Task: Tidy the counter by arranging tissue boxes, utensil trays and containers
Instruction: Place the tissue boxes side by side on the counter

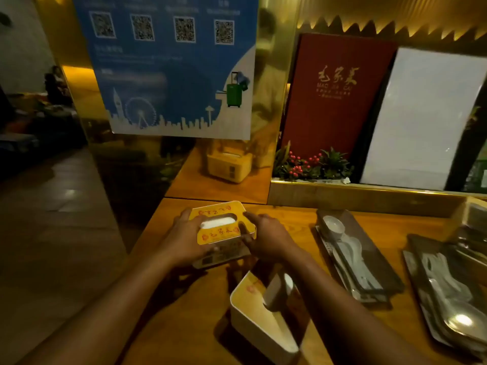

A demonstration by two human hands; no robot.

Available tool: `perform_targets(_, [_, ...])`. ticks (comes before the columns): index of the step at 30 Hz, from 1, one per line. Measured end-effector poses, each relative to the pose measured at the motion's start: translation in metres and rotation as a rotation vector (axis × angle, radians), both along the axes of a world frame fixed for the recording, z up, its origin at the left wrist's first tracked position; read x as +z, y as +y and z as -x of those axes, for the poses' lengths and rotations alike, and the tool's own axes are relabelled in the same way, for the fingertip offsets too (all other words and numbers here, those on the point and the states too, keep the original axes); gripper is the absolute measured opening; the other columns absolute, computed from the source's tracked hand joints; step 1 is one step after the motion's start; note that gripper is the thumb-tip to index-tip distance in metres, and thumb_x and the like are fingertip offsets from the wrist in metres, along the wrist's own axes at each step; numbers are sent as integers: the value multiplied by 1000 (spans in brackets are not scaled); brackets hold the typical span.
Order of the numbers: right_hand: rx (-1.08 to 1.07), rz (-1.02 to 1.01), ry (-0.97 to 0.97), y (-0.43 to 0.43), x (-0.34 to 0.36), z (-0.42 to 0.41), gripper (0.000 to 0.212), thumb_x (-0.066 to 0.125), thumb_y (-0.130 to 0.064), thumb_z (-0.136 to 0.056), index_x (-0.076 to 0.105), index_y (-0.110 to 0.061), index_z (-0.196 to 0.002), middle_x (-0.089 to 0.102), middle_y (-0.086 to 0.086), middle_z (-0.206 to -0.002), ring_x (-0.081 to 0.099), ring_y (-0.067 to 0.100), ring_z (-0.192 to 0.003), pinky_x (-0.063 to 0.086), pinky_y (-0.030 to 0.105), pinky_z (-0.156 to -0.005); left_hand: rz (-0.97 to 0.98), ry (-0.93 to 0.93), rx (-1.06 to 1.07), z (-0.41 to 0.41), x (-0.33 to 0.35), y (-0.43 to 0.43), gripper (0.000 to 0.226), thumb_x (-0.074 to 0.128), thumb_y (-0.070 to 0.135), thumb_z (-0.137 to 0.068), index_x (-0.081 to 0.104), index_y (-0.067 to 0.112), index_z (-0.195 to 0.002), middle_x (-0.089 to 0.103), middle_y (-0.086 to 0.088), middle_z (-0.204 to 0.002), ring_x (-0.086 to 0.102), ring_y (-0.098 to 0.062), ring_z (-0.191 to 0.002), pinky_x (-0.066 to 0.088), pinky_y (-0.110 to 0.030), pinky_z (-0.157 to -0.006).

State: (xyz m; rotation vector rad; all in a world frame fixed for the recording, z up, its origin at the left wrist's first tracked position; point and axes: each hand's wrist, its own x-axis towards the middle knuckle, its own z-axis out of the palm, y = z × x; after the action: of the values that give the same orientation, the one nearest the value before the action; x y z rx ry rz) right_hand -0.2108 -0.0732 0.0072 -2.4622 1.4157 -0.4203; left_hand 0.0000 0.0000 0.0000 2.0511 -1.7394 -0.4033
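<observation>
Nearest you, low in the frame, a second white plastic tissue box (261, 320) with a yellow printed top lies tilted on the wooden counter (297, 225).

At centre frame your left hand (184, 241) and right hand (268, 238) press inward on opposite sides of the yellow-topped rectangular tissue box (221, 230), fingers spread along its walls. It looks light, stiff and smooth, so hold the side walls, not the soft tissue slot. Dark oblong utensil trays (361, 262) with glossy spoons sit at right.

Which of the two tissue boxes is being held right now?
The far box, with both hands clasped on its sides. The near box, close to the counter edge, is untouched.
</observation>
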Motion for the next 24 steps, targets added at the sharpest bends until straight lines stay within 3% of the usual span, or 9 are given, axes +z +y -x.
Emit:
perform_targets(4, [2, 52, 138, 1, -14, -15, 37, 68, -40, -87, 55, -31, -120, 67, 4, -112, 61, 25, -99, 49, 37, -82, -63, 42, -30, -23, -10, -6, 78, 79, 34, -85, 41, 28, -153, 3, 0, -170, 21, -29, -153, 34, -41, -116])
perform_targets(7, [-9, 133, 124, 3, -21, -23, 34, 70, -44, -85, 56, -35, -115, 68, 0, -102, 60, 25, -95, 45, 37, -85, -34, 107, -59, -38, -19, -14, 84, 81, 19, -84, 37, 27, -155, 0, 3, -170, 23, -29, -152, 37, -38, -115])
perform_targets(13, [-3, 176, 90, 12, -29, -30, 27, 71, -44, -85, 57, -36, -107, 69, -4, -98, 62, 22, -91, 46, 38, -89, 35, 150, -83, -49, -38, -20, 98, 87, 33, -74, 35, 30, -156, 1, 4, -171, 33, -30, -148, 46, -48, -110])
perform_targets(19, [-5, 77, 98, 23, -16, -20, 35, 71, -41, -88, 56, -35, -119, 69, -1, -111, 64, 24, -99, 50, 41, -89, 72, 157, -63, -41, -44, -20, 97, 87, 33, -74, 35, 31, -156, 4, 3, -171, 35, -29, -146, 47, -47, -109])
perform_targets(22, [-35, -104, 30, 29, 9, 4, 64, 70, -42, -90, 42, -28, -146, 65, 7, -128, 64, 25, -109, 54, 43, -90, 73, 121, -38, -39, -39, -15, 104, 88, 40, -72, 29, 34, -157, -4, 3, -170, 21, -32, -152, 40, -51, -114])
perform_targets(24, [-64, -236, -50, 31, 25, 32, 63, 71, -42, -89, 44, -30, -144, 59, 5, -136, 61, 22, -117, 54, 42, -96, 130, 51, -35, -33, -31, -10, 107, 88, 47, -69, 27, 38, -156, -7, 4, -169, 7, -33, -155, 36, -58, -115])
